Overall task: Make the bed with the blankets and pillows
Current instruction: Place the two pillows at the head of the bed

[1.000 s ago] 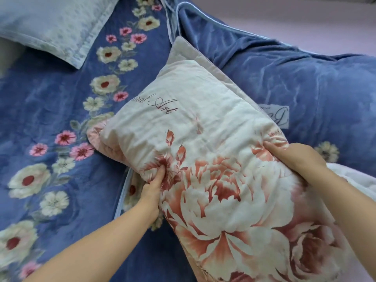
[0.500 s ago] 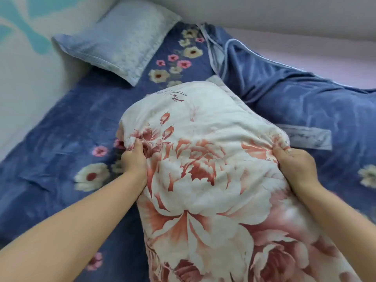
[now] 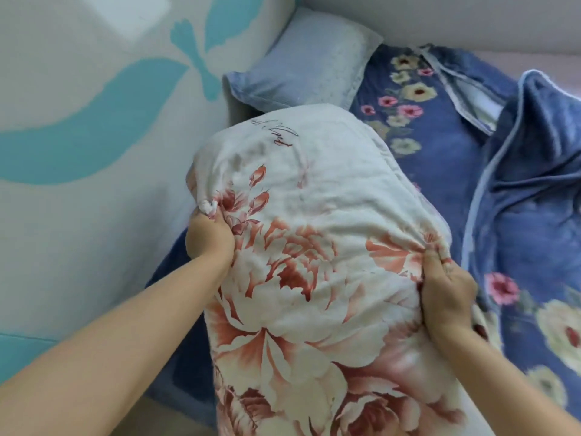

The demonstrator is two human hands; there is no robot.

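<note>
A floral pillow (image 3: pixel 314 240), white with red-pink peonies, is held up over the bed (image 3: pixel 405 121) between both hands. Its left edge is bunched inside the left hand (image 3: pixel 210 237), whose grip is clenched on the cloth, with a small knot of fabric squeezed out above the knuckles. Its right edge is pinched in the right hand (image 3: pixel 446 294), the grip likewise closed on gathered fabric. The pillow's far end, marked with cursive script, is pointed toward the head of the bed, and its near end is cut off by the bottom of the view.

A pale blue pillow (image 3: pixel 311 73) is seen at the head of the bed, laid against the wall (image 3: pixel 78 152), which is painted with teal shapes. It is just beyond the floral pillow's far end. A blue flowered sheet (image 3: pixel 408 99) is spread beneath. A blue blanket (image 3: pixel 528 171) with light piping is heaped to the right, beside the floral pillow.
</note>
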